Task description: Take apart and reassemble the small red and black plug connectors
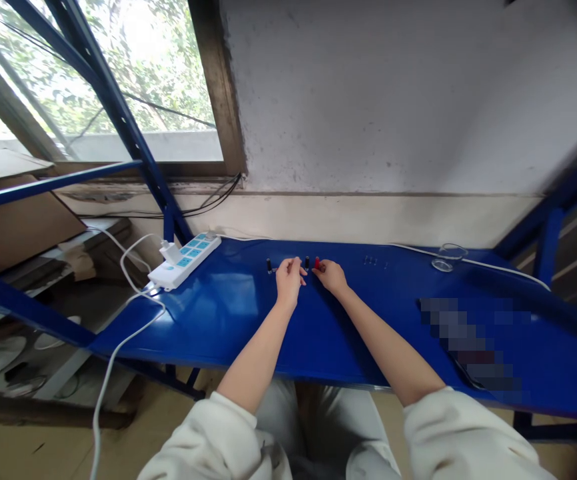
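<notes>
My left hand is over the middle of the blue table, thumb and forefinger pinched together and the other fingers loosely bent; anything between the fingertips is too small to make out. My right hand is closed, its fingertips at a small red cylinder that they partly hide. Between the two hands, just beyond them, stands a small black cylinder. Left of my left hand another black cylinder with a pale lower end is upright on the table.
A white power strip with a plugged-in charger lies at the table's left end. Several tiny pieces sit right of my hands. Farther right are a clear round object and a blurred-out dark flat item. Blue frame posts flank the table.
</notes>
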Demonstrator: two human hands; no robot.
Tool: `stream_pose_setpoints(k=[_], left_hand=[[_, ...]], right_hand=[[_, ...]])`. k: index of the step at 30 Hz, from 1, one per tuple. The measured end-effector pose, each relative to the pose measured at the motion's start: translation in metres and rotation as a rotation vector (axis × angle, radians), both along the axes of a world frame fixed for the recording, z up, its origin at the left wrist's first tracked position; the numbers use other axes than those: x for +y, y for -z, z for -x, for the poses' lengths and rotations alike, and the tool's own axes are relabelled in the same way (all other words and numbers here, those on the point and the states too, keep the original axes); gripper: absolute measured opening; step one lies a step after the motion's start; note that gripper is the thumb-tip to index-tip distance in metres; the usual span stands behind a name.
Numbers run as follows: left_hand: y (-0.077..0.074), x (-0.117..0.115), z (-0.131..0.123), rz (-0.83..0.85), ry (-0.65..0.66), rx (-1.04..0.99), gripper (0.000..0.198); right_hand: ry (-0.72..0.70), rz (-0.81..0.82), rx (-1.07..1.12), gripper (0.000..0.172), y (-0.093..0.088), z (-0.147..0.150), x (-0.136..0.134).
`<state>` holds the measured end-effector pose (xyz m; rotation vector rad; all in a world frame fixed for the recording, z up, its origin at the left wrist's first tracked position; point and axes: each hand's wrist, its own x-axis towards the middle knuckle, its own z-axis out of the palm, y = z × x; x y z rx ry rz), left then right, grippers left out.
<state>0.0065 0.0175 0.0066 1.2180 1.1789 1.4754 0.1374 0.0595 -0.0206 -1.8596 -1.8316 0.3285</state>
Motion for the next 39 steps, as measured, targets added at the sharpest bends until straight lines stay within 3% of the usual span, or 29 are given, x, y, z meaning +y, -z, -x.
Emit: stream_pose_setpoints(k=[3, 8, 12, 22, 39], left_hand=[[0.003, 0.002, 0.003, -0.022, 0.070, 0.311, 0.028], [0.004, -0.005, 0.003, -0.162, 0.047, 0.932, 0.023], [0.004, -0.010, 0.001, -0.199, 0.071, 1.151, 0.027], [0.014, -0.006, 0.002, -0.268, 0.028, 1.198, 0.030], [0.018, -0.004, 0.001, -0.261, 0.013, 1.201, 0.030]], right_hand=[[0.020, 0.037, -0.057, 0.016, -0.003, 0.000, -0.002], [-0.019, 0.080, -0.134, 0.030, -0.011, -0.008, -0.018], [-0.068, 0.095, -0.138, 0.029, -0.017, -0.019, -0.032], [-0.101, -0.037, 0.036, 0.018, -0.006, -0.033, -0.042], [-0.123, -0.076, -0.007, 0.017, 0.003, -0.032, -0.041]])
